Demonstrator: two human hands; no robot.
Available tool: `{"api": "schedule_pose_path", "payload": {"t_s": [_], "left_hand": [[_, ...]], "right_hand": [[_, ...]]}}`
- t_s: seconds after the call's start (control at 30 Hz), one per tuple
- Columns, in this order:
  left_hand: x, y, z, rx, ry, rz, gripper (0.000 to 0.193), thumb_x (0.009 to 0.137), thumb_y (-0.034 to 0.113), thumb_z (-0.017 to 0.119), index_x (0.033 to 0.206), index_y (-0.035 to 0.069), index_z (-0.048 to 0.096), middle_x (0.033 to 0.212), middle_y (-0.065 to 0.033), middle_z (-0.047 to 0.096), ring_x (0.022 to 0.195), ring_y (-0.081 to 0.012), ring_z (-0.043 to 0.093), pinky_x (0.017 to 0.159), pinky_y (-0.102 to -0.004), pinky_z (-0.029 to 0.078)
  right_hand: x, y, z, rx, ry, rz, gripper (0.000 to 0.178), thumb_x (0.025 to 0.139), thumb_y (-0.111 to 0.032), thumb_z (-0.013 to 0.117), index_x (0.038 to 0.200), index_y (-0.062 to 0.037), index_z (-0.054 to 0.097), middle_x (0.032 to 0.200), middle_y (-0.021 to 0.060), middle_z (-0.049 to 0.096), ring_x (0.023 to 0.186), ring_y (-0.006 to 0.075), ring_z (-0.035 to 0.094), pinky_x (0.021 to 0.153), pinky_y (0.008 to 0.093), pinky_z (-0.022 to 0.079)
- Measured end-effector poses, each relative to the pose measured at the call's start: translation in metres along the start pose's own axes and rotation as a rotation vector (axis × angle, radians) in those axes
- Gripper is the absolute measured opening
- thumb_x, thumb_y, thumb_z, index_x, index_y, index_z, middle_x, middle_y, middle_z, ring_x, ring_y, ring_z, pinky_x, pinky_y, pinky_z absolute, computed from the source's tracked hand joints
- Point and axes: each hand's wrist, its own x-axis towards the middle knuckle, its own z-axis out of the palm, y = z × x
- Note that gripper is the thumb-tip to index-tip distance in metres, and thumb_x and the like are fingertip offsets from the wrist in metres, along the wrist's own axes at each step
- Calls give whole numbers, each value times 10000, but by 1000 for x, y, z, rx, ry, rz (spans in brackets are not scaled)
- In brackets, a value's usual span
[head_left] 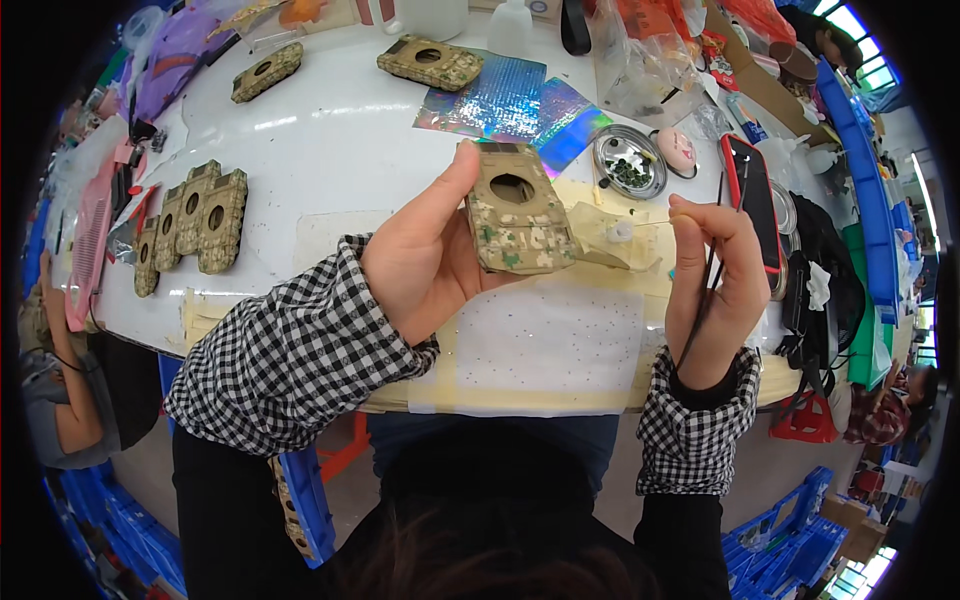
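Note:
My left hand grips a camouflage-patterned model tank hull by its sides, above the near part of the table. The hull has a round opening near its far end. To the right, my right hand is closed, with dark slender tweezers lying through its fingers. Its thumb and forefinger pinch a thin pale stick pointing toward the hull. Beneath that stick, a small whitish blob sits on a crumpled piece of tan tape. A round metal dish of tiny dark green parts stands beyond.
Several similar hulls stand in a group at the left; another hull rests by shiny holographic sheets. A red-cased phone lies right of my right hand. Plastic bags crowd the back right. A speckled white paper covers the near edge.

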Motion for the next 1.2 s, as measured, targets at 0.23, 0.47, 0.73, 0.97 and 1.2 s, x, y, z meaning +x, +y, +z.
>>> {"api": "schedule_pose_path", "payload": {"t_s": [0.23, 0.47, 0.73, 0.97, 1.2], "left_hand": [[5, -3, -8, -96, 6, 0, 544, 1000, 462, 249, 1322, 42, 378, 1218, -194, 542, 1056, -253, 602, 888, -348, 542], [5, -3, -9, -130, 6, -10, 539, 996, 469, 267, 1303, 46, 400, 1207, -194, 548, 1050, -255, 603, 886, -348, 541], [2, 3, -6, -78, 40, 31, 532, 996, 458, 292, 1312, 43, 395, 1228, -205, 536, 1092, -271, 584, 927, -370, 516], [-14, 28, -50, 212, 224, 156, 473, 1004, 342, 348, 1298, -24, 404, 1199, -174, 574, 1079, -240, 591, 925, -365, 502], [-61, 59, -107, 783, 561, 297, 554, 940, 328, 544, 1340, -20, 382, 1097, -122, 589, 958, -157, 610, 768, -286, 534]], "right_hand": [[2, 2, 8, -77, -95, -111, 151, 744, 20, 700, 851, -4, 597, 803, 140, 611, 794, 288, 617, 697, 342, 491], [2, -2, 5, -61, -118, -85, 184, 757, -42, 721, 912, -6, 630, 819, 150, 613, 837, 298, 626, 736, 345, 490], [-1, 2, -5, 25, -66, -43, 153, 820, -77, 668, 941, 8, 629, 894, 138, 648, 911, 293, 633, 806, 355, 474], [-4, 0, -9, 48, -27, -6, 134, 870, -99, 606, 938, 15, 626, 898, 166, 644, 916, 294, 631, 825, 358, 465], [-5, -7, -10, 67, -43, -24, 123, 877, -75, 581, 930, 29, 620, 893, 175, 619, 922, 301, 622, 841, 371, 456]]}}
